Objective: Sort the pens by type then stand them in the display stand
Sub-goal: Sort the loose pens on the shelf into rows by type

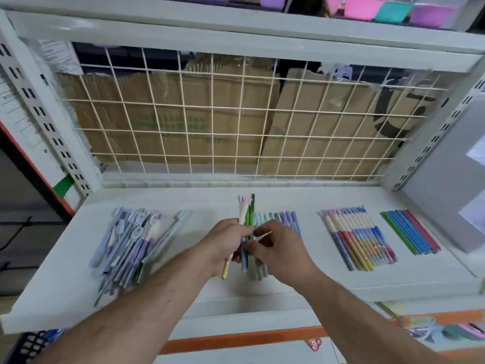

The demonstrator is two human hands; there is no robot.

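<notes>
Pens [246, 219] stand bunched upright in the left hand [225, 243], fingers wrapped around them above the white shelf [288, 274]; right hand [273, 245] pinches 1 pen in the bunch.

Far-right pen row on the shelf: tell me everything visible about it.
The far-right pen row is a neat, flat group of thin, plain sticks lying side by side on the white shelf, angled with near ends drifting right. Colours run green on the left, blue in the middle, red or pink on the right. They look like plastic. Neither hand touches it; it sits apart from the neighbouring patterned row, close to a grey box.
</notes>
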